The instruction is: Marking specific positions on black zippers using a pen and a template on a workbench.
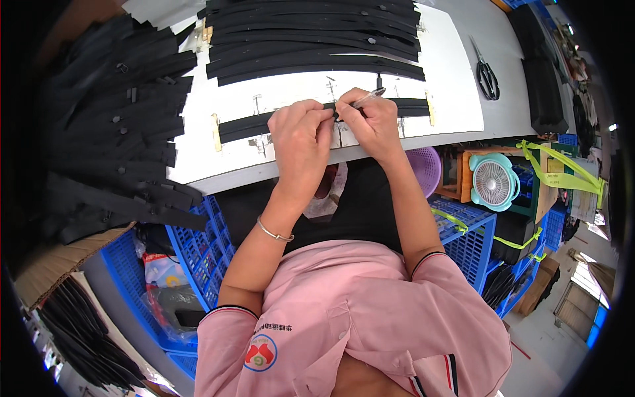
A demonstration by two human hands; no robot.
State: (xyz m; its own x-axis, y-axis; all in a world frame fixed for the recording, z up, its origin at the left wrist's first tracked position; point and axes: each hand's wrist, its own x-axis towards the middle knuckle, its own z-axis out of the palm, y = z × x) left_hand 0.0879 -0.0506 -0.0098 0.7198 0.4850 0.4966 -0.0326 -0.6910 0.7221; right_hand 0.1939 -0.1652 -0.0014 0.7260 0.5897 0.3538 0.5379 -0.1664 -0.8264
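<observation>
A single black fabric strip (pixel 245 127) lies lengthwise across the white board (pixel 456 79) on the table, between two short strips of yellowish tape. My left hand (pixel 299 135) rests on the strip with bent fingers, its thumb and index fingertips pinching at the strip's middle. Close beside it, my right hand (pixel 374 126) grips a clear pen (pixel 369 98), its tip down at the strip near my left fingertips. The exact contact point is hidden by my fingers. Dark marks show on the board around the strip.
Many black strips (pixel 311 41) lie in rows at the board's far side. A large black strip pile (pixel 112 106) covers the left. Scissors (pixel 488 79) lie at right. Below the table edge are a purple basket (pixel 424 171), a turquoise fan (pixel 495 182) and blue crates (pixel 205 238).
</observation>
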